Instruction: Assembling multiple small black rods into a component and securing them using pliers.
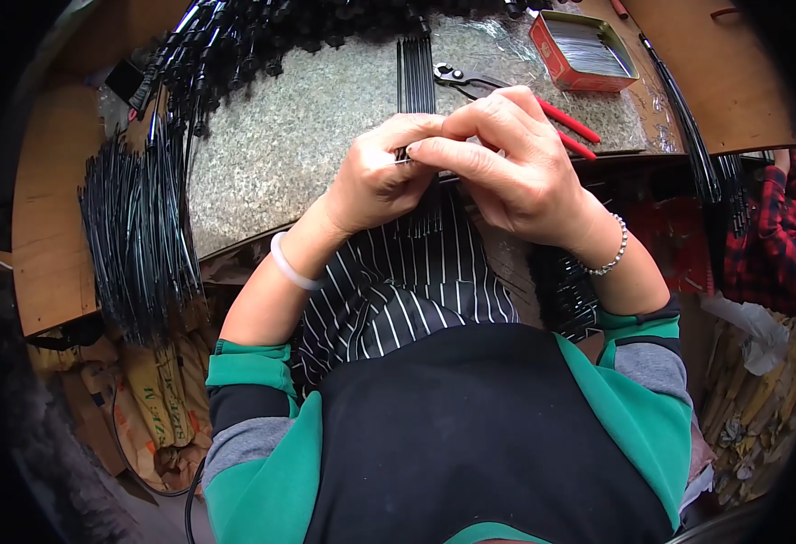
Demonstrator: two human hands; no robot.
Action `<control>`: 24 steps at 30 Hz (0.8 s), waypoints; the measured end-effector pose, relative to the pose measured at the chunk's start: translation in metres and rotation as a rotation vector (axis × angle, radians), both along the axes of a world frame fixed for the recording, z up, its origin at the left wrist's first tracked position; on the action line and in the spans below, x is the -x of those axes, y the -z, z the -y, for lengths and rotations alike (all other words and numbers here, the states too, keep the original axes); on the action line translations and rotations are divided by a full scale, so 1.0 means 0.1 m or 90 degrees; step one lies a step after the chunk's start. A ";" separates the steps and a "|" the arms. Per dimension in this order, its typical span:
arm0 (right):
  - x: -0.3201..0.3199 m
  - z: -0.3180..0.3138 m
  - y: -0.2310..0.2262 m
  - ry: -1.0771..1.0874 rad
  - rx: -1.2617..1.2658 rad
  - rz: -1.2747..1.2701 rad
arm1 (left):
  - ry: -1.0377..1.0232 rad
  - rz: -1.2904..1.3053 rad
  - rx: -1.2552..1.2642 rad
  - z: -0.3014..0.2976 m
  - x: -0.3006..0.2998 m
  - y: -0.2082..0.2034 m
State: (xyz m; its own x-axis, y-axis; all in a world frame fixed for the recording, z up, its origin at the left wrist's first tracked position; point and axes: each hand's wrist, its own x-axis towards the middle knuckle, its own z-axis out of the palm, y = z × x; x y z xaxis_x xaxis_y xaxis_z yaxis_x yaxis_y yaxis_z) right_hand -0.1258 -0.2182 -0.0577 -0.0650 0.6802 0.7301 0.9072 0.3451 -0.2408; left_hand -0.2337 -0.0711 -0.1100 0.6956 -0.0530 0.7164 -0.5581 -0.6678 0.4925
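Several thin black rods (pixel 415 77) lie side by side, running from the far part of the stone-patterned board toward me. My left hand (pixel 381 177) is closed around their near part, and their ends hang below it over the board's edge. Fingertips of my right hand (pixel 517 163) are pinched together against the left fingers at the rods. A small thin glint shows there, but what the right fingers hold is hidden. Just beyond my right hand lie cutting pliers (pixel 561 124) with red handles and a dark metal head, partly covered by that hand.
An open red tin (pixel 588 54) of thin silvery wires stands at the far right. Black rods hang in a thick bundle (pixel 135 236) over the left edge, and more (pixel 688 127) lie at the right. Dark black-ended pieces (pixel 280 27) are heaped along the back.
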 end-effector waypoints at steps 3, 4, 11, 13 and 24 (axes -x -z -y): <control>0.01 0.01 -0.03 0.024 -0.009 0.039 | 0.001 -0.031 0.012 0.00 0.01 -0.02; 0.00 0.01 -0.02 0.020 0.008 0.055 | 0.002 -0.047 0.019 0.00 0.01 -0.02; -0.05 0.06 -0.02 0.029 0.036 0.089 | 0.029 0.035 0.005 -0.03 -0.04 0.00; -0.04 0.06 -0.04 0.035 0.030 0.105 | 0.044 0.060 0.005 -0.03 -0.04 0.01; 0.03 0.05 -0.05 0.056 0.024 0.116 | 0.043 0.056 0.028 -0.03 -0.03 0.07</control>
